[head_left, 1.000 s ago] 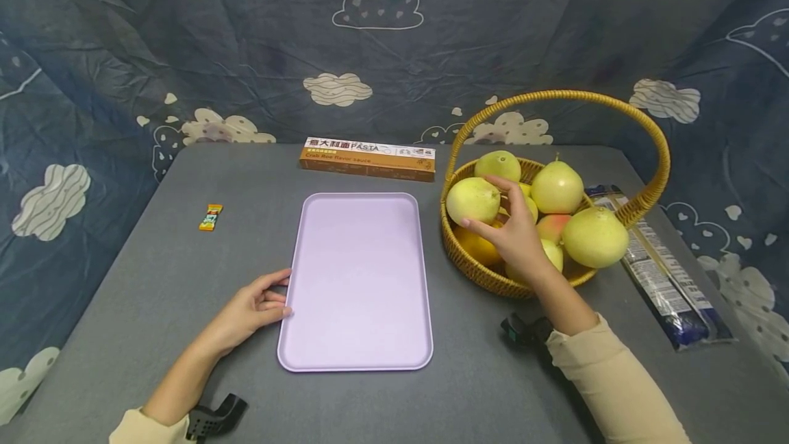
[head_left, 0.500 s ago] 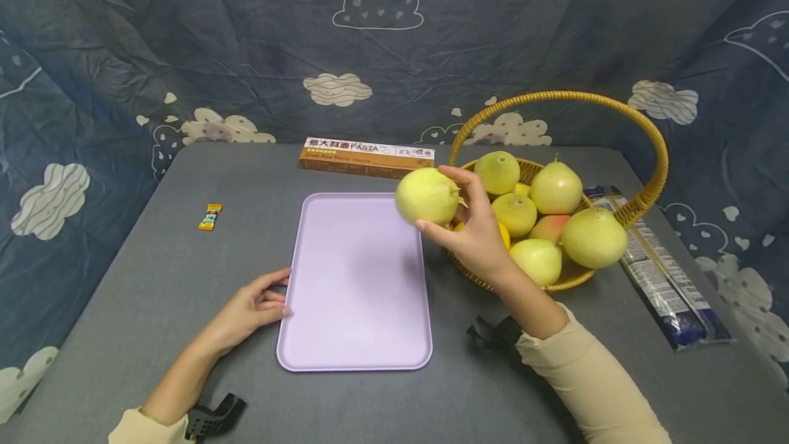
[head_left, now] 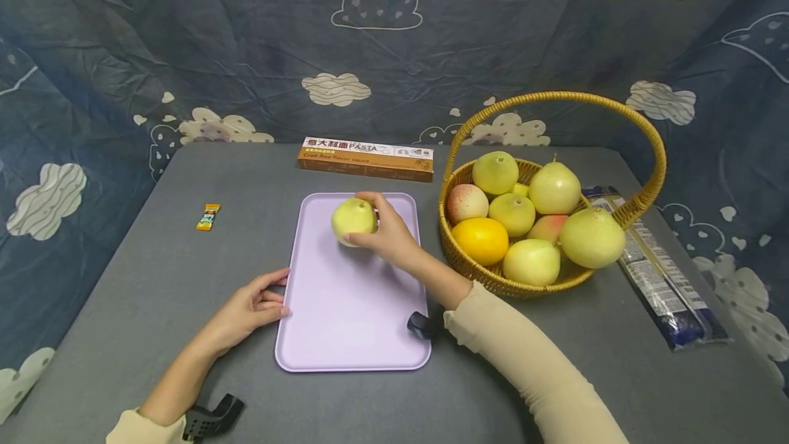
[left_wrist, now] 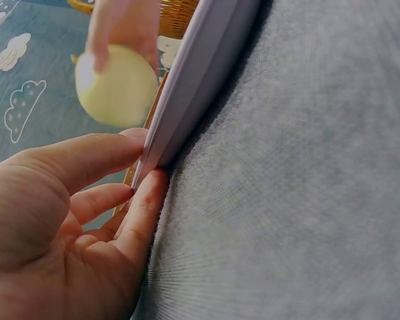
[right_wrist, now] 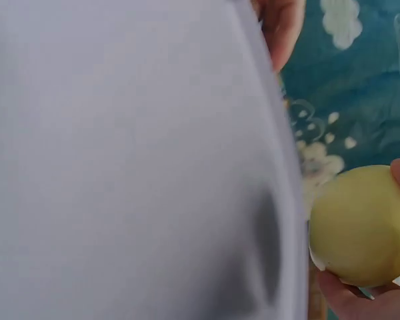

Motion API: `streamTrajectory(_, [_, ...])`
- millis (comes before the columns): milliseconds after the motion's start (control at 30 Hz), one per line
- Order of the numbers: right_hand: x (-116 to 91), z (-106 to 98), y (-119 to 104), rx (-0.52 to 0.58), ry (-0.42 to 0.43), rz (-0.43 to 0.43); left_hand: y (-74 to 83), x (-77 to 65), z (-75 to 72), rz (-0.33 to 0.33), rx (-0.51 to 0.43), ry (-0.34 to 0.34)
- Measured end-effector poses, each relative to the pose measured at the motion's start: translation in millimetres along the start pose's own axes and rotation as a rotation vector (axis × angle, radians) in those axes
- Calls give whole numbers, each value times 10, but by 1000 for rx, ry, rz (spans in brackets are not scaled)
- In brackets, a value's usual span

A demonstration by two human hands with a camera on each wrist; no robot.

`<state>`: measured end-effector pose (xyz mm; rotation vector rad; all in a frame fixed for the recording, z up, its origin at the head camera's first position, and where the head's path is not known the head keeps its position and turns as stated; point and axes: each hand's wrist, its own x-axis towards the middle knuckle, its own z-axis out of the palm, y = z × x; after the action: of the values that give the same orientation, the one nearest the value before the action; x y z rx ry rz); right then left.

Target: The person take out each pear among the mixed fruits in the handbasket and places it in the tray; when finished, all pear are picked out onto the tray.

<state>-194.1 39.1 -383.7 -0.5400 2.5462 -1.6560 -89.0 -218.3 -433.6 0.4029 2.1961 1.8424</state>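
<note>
Holding one yellow-green fruit [head_left: 353, 219] in our right hand [head_left: 390, 235], we have it over the far half of the tray [head_left: 345, 324], nearer the back edge than the front. Our thumb and fingers curve round opposite sides of the fruit, so that grip is closed on it. The right wrist view shows a gap between fruit and tray, with a dark shadow on the tray, so we judge the fruit to be in the air.

Our left hand [head_left: 251, 308] is at the tray's left edge; in the left wrist view the rim lies between thumb and fingertip, which we take for a light pinch. The tray lies flat on the table [head_left: 308, 410]. Apart from it, to the right, stands the basket [head_left: 453, 252] with more fruit inside, including an orange [head_left: 481, 241] and a peach [head_left: 466, 203]. A pasta box [head_left: 366, 159] lies behind the tray.

As we read it, the step in hand is setting this fruit down on the tray. The next move calls for lowering it until it meets the surface, then easing thumb and fingers apart. Being round, it could roll, so we should let it settle before releasing, with our left hand steadying the tray.
</note>
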Motion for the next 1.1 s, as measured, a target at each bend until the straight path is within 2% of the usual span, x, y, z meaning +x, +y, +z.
streamTrajectory(133, [143, 127, 73, -28, -15, 77, 5, -10, 2, -14, 12, -1])
streamTrajectory(267, [258, 205, 107, -36, -4, 105, 16, -14, 2, -19, 14, 1])
streamTrajectory(533, [397, 277, 107, -60, -2, 83, 17, -9, 0, -8, 24, -1])
streamTrajectory(800, [387, 293, 92, -84, -11, 97, 6, -1, -14, -33, 59, 6])
streamTrajectory(933, [285, 210, 6, -92, 4, 52, 6, 2, -17, -32, 54, 7])
streamTrajectory(1100, [38, -16, -146, -115, 7, -119, -4, 0, -11, -35, 53, 9])
